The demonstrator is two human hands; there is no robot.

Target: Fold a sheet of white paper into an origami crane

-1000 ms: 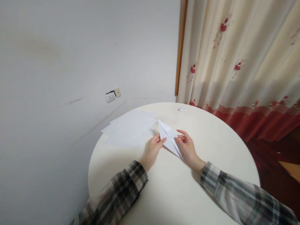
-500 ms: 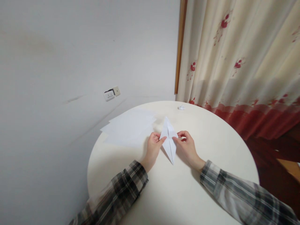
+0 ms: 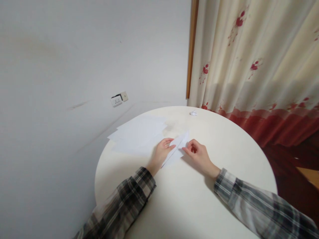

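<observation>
Round white table [image 3: 184,205]; folded paper [image 3: 171,157] just turned, now slanting far-right, folding seemingly unfinished. Left hand [image 3: 161,151] pinches left edge; right hand [image 3: 200,155], fingers curled, pinches right side.

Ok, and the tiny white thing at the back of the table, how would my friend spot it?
Find the round white table, then go to its far edge, near the curtain. The white lump sits there. It's tiny and bunched up, while the sheets lie flat and the folded paper is between the left hand and the right hand.
</observation>
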